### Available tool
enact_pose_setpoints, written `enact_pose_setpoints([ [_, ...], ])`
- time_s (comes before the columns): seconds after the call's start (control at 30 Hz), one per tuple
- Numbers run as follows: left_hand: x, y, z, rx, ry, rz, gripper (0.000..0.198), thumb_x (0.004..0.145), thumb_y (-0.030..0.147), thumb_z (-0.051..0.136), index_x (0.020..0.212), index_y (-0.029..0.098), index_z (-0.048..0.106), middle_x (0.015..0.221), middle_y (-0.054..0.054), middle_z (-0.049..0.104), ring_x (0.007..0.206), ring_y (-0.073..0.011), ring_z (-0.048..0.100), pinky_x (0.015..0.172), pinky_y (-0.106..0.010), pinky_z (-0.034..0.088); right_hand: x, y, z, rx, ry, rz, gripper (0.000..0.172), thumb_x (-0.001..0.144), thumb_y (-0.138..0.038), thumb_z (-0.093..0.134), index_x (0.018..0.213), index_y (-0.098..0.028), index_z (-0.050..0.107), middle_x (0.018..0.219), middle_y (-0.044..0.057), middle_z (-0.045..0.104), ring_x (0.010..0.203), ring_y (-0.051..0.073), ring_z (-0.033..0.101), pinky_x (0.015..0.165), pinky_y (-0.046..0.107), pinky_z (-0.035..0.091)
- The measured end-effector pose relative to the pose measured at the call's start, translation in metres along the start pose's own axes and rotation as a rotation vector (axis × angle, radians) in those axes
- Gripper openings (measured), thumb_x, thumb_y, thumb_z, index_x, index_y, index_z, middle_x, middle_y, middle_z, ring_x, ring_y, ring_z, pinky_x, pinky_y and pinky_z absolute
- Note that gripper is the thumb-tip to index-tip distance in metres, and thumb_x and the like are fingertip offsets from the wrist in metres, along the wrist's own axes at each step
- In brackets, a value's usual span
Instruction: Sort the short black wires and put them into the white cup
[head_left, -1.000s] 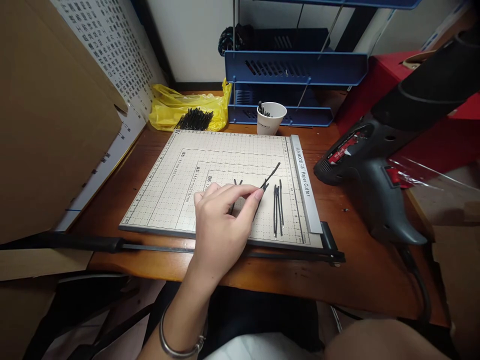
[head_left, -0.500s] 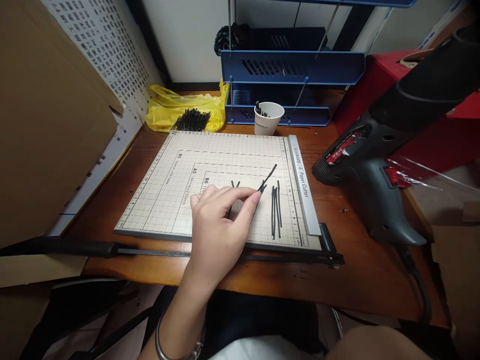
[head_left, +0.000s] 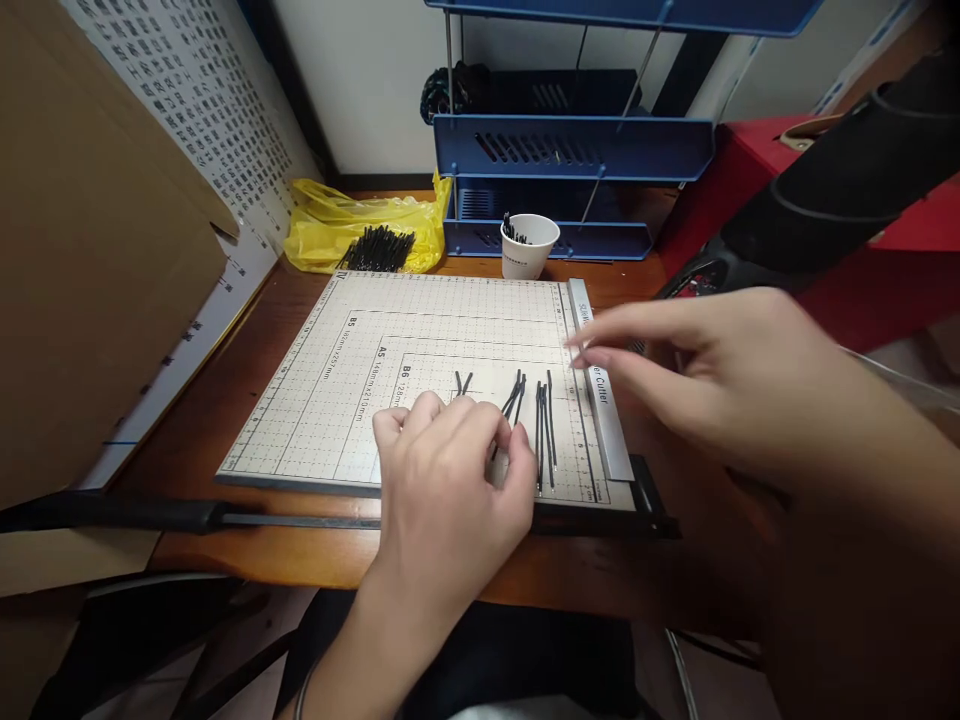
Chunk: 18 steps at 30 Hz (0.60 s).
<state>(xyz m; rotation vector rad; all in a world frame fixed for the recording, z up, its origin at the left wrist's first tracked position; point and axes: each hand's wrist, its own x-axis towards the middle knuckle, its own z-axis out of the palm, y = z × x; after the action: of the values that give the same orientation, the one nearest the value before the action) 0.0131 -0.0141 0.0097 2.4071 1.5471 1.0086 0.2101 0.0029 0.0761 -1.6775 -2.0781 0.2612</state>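
Several thin black strips (head_left: 545, 425) are lying side by side on the gridded board of the paper cutter (head_left: 420, 330), close to its metal ruler edge (head_left: 600, 400), and I am watching both hands working over that spot. My left hand (head_left: 450, 480) is resting low on the board near its front edge, fingers curled together and pressing down on a few more black strips (head_left: 514, 395) whose ends are sticking out past the fingertips; whether the fingers are actually pinching them I cannot tell, since the knuckles are hiding the contact. My right hand (head_left: 720, 385) is hovering above the ruler edge, blurred, with the fingers stretched out and slightly apart, holding nothing that I can see. Two short strip ends (head_left: 463, 383) are poking up just behind the left hand. Behind the board a white paper cup (head_left: 529, 245) is standing upright on the wooden tabletop (head_left: 247, 340), with dark pieces showing inside it. Left of the cup a yellow plastic bag (head_left: 360, 225) is lying with a bundle of black strips on it, and blue stacked trays (head_left: 574, 150) are standing behind the cup.
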Motion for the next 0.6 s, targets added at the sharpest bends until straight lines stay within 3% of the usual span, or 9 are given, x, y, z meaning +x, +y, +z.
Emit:
enact_pose_setpoints([
  [0.03, 0.001, 0.001, 0.002, 0.035, -0.009, 0.013, 0.026, 0.091, 0.019, 0.060, 0.065, 0.019, 0.056, 0.062, 0.003, 0.058, 0.064, -0.0179, 0.047, 0.072, -0.039, 0.025, 0.010, 0.006, 0.002, -0.032, -0.057, 0.024, 0.036, 0.088, -0.020, 0.057, 0.117, -0.031, 0.074, 0.091, -0.003, 0.075, 0.077, 0.014, 0.064, 0.070, 0.027, 0.043],
  [0.07, 0.001, 0.001, 0.003, 0.064, -0.020, 0.024, 0.027, 0.091, 0.019, 0.059, 0.065, 0.019, 0.056, 0.063, 0.002, 0.058, 0.065, -0.0185, 0.048, 0.072, -0.040, 0.025, 0.018, 0.012, 0.006, -0.045, -0.118, 0.038, 0.044, 0.089, -0.020, 0.056, 0.128, -0.033, 0.069, 0.099, -0.002, 0.075, 0.084, 0.016, 0.066, 0.074, 0.028, 0.043],
  [0.23, 0.000, -0.004, 0.010, 0.093, -0.056, 0.047, 0.029, 0.094, 0.021, 0.058, 0.065, 0.019, 0.057, 0.065, 0.001, 0.059, 0.067, -0.0197, 0.050, 0.073, -0.040, 0.025, 0.029, 0.024, 0.029, -0.001, -0.282, 0.124, 0.021, 0.088, -0.038, 0.063, 0.097, -0.027, 0.078, 0.077, 0.000, 0.067, 0.068, 0.012, 0.056, 0.063, 0.025, 0.038],
  [0.43, -0.005, -0.004, 0.008, -0.022, 0.007, 0.028, 0.026, 0.092, 0.034, 0.074, 0.076, 0.019, 0.061, 0.070, 0.002, 0.063, 0.068, -0.0185, 0.053, 0.075, -0.040, 0.027, 0.020, 0.025, 0.038, 0.074, -0.315, 0.159, 0.019, 0.087, -0.040, 0.064, 0.093, -0.028, 0.077, 0.054, -0.005, 0.044, 0.050, 0.008, 0.036, 0.054, 0.024, 0.028],
  [0.53, -0.012, -0.003, -0.006, -0.164, 0.022, 0.040, 0.014, 0.094, 0.022, 0.070, 0.083, 0.020, 0.061, 0.076, 0.001, 0.064, 0.071, -0.0172, 0.054, 0.073, -0.038, 0.034, 0.017, 0.024, 0.040, 0.100, -0.262, 0.145, 0.019, 0.088, -0.041, 0.064, 0.093, -0.027, 0.076, 0.053, -0.005, 0.040, 0.050, 0.008, 0.032, 0.053, 0.024, 0.026],
  [0.6, -0.032, -0.010, -0.019, -0.269, 0.047, 0.049, 0.016, 0.096, 0.008, 0.058, 0.086, 0.020, 0.059, 0.075, 0.000, 0.063, 0.069, -0.0156, 0.055, 0.067, -0.034, 0.040, 0.017, 0.022, 0.041, 0.131, -0.229, 0.138, 0.020, 0.089, -0.041, 0.064, 0.091, -0.025, 0.075, 0.053, -0.005, 0.039, 0.050, 0.008, 0.031, 0.052, 0.024, 0.026],
])
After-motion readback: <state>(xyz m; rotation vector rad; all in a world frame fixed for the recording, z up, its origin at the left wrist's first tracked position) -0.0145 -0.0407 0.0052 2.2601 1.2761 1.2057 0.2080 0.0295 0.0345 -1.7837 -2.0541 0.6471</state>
